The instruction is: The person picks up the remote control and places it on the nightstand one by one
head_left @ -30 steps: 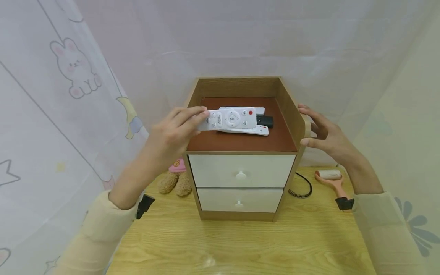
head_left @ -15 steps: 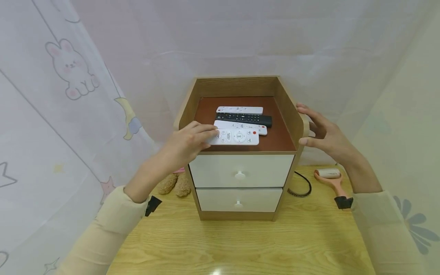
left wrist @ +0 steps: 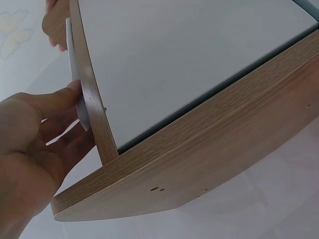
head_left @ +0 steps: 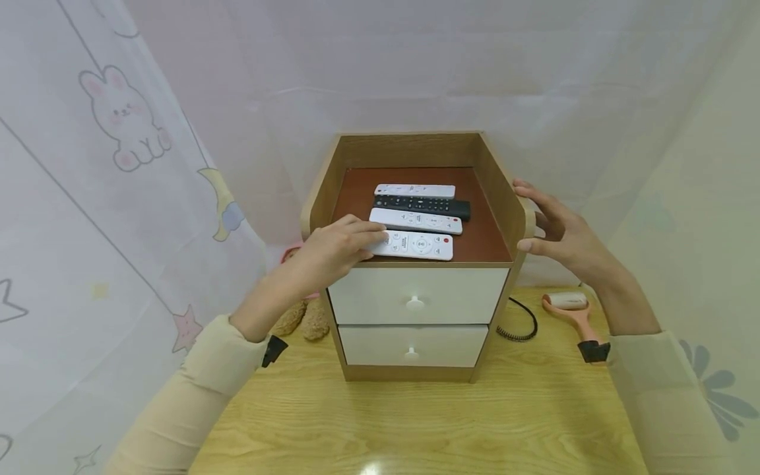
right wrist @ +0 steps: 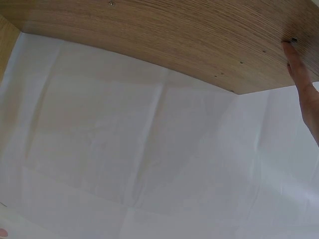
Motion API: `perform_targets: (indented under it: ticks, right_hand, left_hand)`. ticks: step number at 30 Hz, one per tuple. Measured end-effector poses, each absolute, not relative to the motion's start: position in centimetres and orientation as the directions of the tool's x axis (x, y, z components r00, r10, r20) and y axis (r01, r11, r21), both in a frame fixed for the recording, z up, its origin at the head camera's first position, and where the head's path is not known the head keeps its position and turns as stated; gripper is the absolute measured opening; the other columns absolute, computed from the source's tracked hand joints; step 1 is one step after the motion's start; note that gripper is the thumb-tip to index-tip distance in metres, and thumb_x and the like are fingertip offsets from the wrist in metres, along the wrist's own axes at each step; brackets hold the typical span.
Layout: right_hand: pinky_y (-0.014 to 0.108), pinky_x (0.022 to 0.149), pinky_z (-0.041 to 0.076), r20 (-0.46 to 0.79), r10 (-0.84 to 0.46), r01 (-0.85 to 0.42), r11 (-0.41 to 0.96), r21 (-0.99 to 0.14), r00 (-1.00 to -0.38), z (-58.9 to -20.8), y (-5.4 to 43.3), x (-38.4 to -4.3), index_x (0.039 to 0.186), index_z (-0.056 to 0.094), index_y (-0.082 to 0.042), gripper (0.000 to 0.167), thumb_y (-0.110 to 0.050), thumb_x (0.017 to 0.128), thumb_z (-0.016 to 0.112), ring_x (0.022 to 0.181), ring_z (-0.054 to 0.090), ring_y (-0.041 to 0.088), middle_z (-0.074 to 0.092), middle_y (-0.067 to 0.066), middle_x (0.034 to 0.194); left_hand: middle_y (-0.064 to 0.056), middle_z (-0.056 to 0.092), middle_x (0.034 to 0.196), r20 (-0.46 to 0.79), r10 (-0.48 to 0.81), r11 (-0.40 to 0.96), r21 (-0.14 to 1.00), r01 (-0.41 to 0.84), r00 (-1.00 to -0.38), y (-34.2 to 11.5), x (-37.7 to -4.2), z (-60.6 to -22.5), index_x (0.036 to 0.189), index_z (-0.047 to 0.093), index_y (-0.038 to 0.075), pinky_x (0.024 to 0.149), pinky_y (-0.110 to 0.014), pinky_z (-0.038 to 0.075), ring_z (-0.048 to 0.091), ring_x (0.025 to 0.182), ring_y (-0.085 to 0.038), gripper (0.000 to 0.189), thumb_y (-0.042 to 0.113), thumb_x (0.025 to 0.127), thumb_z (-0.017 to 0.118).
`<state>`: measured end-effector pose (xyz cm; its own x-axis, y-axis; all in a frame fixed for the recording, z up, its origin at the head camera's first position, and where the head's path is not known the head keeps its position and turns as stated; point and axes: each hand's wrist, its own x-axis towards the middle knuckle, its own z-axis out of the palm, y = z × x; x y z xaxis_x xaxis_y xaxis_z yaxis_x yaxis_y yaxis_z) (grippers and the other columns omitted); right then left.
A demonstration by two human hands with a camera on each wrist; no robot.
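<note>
My left hand [head_left: 341,249] pinches the left end of a white remote control [head_left: 418,245] at the front edge of the small cabinet's brown top. In the left wrist view, thumb and fingers grip that remote [left wrist: 82,110] beside the wooden edge. Behind it lie another white remote [head_left: 415,220], a black remote [head_left: 421,206] and a white remote [head_left: 414,190] at the back, roughly parallel. My right hand [head_left: 561,231] rests on the cabinet's right side panel [head_left: 522,218], fingers spread and slightly bent. A finger of the right hand [right wrist: 301,79] touches the panel's outer face in the right wrist view.
The wooden cabinet has two white drawers, an upper [head_left: 380,297] and a lower [head_left: 380,346], both closed. A lint roller [head_left: 572,310] and a black coiled cord [head_left: 522,333] lie to its right on the wooden table [head_left: 415,429]. Brown plush feet [head_left: 315,322] show at its left.
My left hand has brought the white remote forward and down to the front of the cabinet top, uncovering the remotes behind. The right hand has stayed at the side panel.
</note>
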<state>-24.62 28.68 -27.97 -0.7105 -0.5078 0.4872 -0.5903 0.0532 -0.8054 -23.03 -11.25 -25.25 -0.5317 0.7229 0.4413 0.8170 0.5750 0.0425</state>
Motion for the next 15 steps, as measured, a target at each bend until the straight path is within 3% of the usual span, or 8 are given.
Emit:
perform_targets:
  ticks: [6, 15]
  right_hand:
    - [0.021, 0.103, 0.041, 0.521, -0.523, -0.617, 0.013, -0.787, -0.675, -27.88, 28.57, -24.67, 0.152, 0.026, -0.005, 0.079, 0.020, 0.084, 0.058, 0.141, 0.027, 0.028, 0.012, 0.008, 0.161]
    - [0.021, 0.103, 0.041, 0.499, -0.514, -0.594, 0.027, -0.804, -0.698, -27.98, 28.56, -24.60, 0.152, 0.026, -0.007, 0.079, 0.020, 0.085, 0.058, 0.140, 0.028, 0.028, 0.013, 0.005, 0.161]
  left_hand:
    - [-0.008, 0.065, 0.124, 0.447, 0.728, 0.571, 0.025, 0.821, -0.520, -10.93, -23.53, -25.35, 0.121, 0.066, 0.004, 0.067, -0.030, 0.057, 0.058, 0.106, -0.024, 0.032, 0.004, 0.089, 0.067]
    - [-0.004, 0.065, 0.123, 0.414, 0.726, 0.593, 0.027, 0.805, -0.549, -10.32, -24.01, -25.34, 0.119, 0.068, 0.007, 0.070, -0.033, 0.057, 0.059, 0.104, -0.022, 0.028, 0.007, 0.091, 0.066]
